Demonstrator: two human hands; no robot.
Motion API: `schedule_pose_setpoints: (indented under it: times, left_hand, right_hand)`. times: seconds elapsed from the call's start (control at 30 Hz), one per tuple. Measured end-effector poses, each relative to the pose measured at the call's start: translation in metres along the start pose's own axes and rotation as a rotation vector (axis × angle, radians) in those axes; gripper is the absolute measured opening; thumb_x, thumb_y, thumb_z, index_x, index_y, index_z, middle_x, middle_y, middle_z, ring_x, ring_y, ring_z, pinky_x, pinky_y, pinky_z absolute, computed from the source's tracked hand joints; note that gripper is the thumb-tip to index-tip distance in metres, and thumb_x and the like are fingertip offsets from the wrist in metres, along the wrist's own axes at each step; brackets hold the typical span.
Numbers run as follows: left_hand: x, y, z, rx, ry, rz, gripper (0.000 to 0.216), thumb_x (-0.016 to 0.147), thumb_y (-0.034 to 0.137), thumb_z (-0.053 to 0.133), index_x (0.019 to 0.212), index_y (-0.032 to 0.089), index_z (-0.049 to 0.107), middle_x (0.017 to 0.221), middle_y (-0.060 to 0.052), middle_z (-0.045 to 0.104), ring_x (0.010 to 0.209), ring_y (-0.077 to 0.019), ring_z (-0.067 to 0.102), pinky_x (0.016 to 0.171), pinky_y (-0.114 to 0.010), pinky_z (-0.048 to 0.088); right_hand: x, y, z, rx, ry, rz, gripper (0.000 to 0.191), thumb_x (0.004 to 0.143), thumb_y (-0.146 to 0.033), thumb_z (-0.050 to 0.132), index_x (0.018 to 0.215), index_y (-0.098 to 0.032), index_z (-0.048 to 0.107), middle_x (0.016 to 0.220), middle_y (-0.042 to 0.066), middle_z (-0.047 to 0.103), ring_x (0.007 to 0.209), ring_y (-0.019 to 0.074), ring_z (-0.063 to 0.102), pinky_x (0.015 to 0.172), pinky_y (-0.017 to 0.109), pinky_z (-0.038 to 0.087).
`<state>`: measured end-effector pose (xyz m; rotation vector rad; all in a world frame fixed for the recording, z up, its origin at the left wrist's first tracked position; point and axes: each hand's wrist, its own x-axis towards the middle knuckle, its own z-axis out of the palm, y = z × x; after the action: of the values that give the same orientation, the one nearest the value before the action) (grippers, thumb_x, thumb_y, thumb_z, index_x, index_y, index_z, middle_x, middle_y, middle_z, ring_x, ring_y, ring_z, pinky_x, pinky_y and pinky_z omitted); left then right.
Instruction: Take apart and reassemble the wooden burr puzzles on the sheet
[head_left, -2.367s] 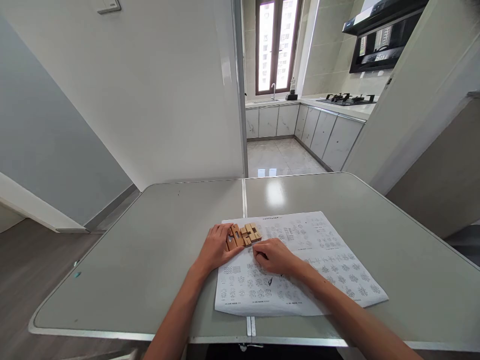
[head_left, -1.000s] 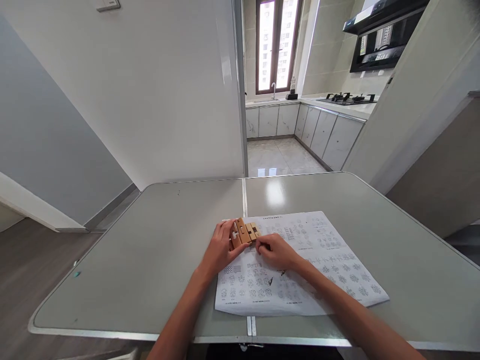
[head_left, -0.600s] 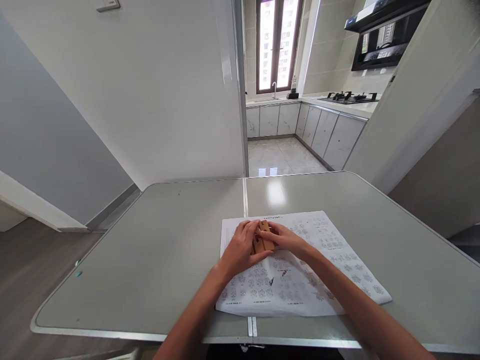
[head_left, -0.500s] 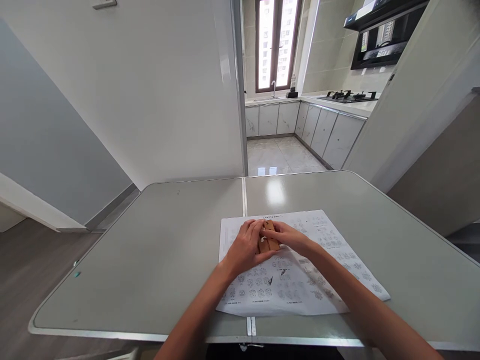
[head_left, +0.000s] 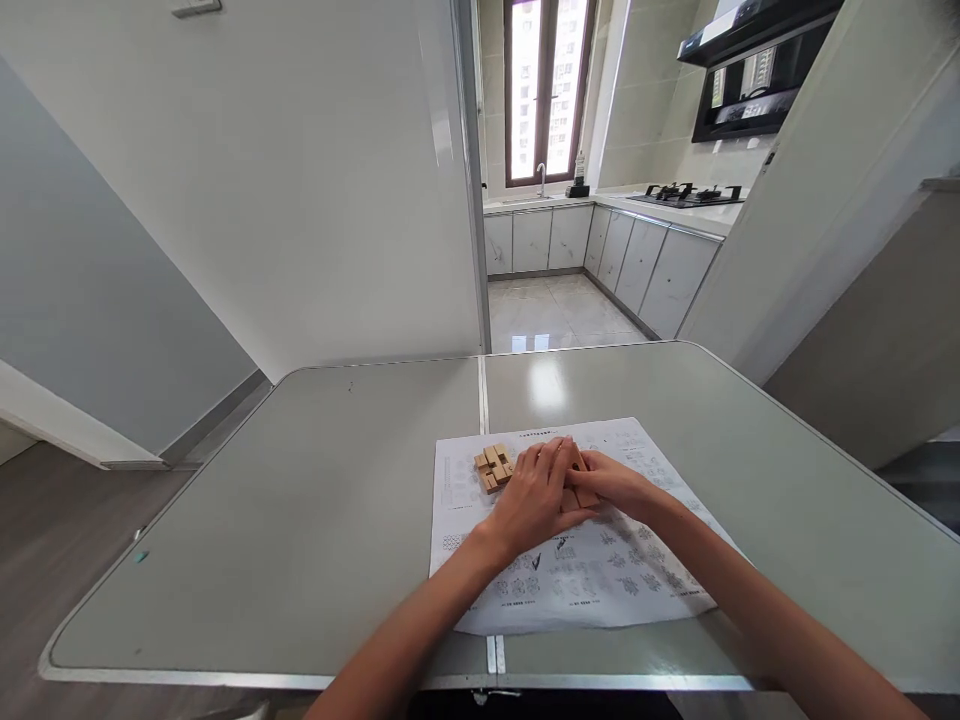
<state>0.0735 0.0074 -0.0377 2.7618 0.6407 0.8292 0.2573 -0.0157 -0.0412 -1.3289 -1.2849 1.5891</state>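
Two hands meet over a large printed sheet (head_left: 570, 610) on the table. My left hand (head_left: 534, 492) arches over a group of wooden puzzle blocks (head_left: 582, 497), its fingers closed along their left and far side. From the right, my right hand (head_left: 619, 486) grips the same blocks with bent fingers. Most of these blocks are hidden under the fingers. Just left of my left hand, a cluster of notched wooden puzzle pieces (head_left: 493, 468) lies on the sheet, apart from the fingers.
The grey folding table (head_left: 285, 520) has a metal seam down its middle and a raised metal rim. A small teal bit (head_left: 141, 556) lies near its left edge. Beyond the far edge are a white wall panel (head_left: 337, 200) and a kitchen with cabinets (head_left: 531, 240).
Both hands have shifted right across the sheet with the blocks between them. The notched pieces on the left, covered by my left hand before, now show.
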Motion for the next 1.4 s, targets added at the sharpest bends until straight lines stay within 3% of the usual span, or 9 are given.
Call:
schedule_pose_setpoints:
  times: [0.17,0.37,0.67,0.77,0.97,1.23,1.4]
  left_hand:
    - [-0.005,0.005,0.013,-0.012,-0.006,0.003,0.102,0.088,0.065,0.066,0.162,0.022,0.010,0.149,-0.023,0.048,0.136,-0.0418,0.050,0.110,-0.062,0.044]
    - [-0.013,-0.002,0.009,-0.070,-0.033,-0.046,0.099,0.087,0.059,0.071,0.161,0.023,0.015,0.150,-0.021,0.047,0.137,-0.0392,0.049,0.112,-0.060,0.046]
    - [-0.025,-0.016,-0.006,-0.100,-0.061,-0.119,0.100,0.082,0.057,0.077,0.159,0.026,0.022,0.149,-0.019,0.048,0.138,-0.0385,0.050,0.112,-0.059,0.047]
    - [-0.030,-0.023,-0.013,-0.082,-0.075,-0.128,0.096,0.084,0.058,0.075,0.158,0.026,0.023,0.149,-0.018,0.048,0.138,-0.0372,0.050,0.112,-0.058,0.047]
    - [-0.036,-0.031,-0.027,-0.042,-0.115,-0.092,0.092,0.087,0.058,0.071,0.158,0.023,0.024,0.150,-0.018,0.048,0.139,-0.0341,0.049,0.115,-0.053,0.045]
    - [-0.044,-0.040,-0.051,0.052,-0.130,-0.111,0.112,0.067,0.076,0.078,0.154,0.020,0.036,0.140,-0.020,0.057,0.140,-0.0415,0.045,0.115,-0.060,0.039]
    - [-0.049,-0.048,-0.059,0.034,-0.119,-0.089,0.108,0.066,0.069,0.084,0.152,0.021,0.040,0.134,-0.018,0.061,0.131,-0.0378,0.053,0.111,-0.056,0.045]
  right_hand:
    - [-0.005,0.008,-0.002,-0.143,0.071,-0.009,0.034,0.081,-0.051,0.070,0.088,-0.018,0.068,0.080,0.004,0.069,0.077,0.0210,0.062,0.064,0.028,0.047]
    - [0.003,0.005,0.010,-0.320,0.082,-0.005,0.022,0.083,-0.039,0.062,0.073,-0.019,0.062,0.057,-0.001,0.059,0.054,0.0149,0.052,0.050,0.025,0.037]
    - [0.014,-0.005,0.025,-0.642,0.260,-0.087,0.043,0.093,-0.043,0.053,0.056,-0.022,0.049,0.054,0.003,0.064,0.053,0.0170,0.057,0.052,0.027,0.037]
    - [0.010,-0.014,0.034,-0.658,0.264,-0.056,0.044,0.095,-0.042,0.052,0.056,-0.023,0.044,0.051,0.001,0.063,0.048,0.0157,0.056,0.050,0.026,0.037]
    - [0.003,-0.029,0.039,-0.720,0.126,-0.035,0.049,0.099,-0.033,0.042,0.051,-0.022,0.045,0.046,0.001,0.063,0.040,0.0134,0.056,0.059,0.025,0.047]
    - [0.005,-0.031,0.031,-0.915,0.130,0.147,0.050,0.104,-0.043,0.038,0.061,-0.021,0.052,0.048,0.006,0.064,0.036,0.0166,0.058,0.049,0.028,0.042]
    - [0.003,-0.038,0.027,-0.946,0.259,0.097,0.043,0.103,-0.042,0.043,0.065,-0.022,0.050,0.051,0.003,0.066,0.034,0.0150,0.054,0.050,0.030,0.039]
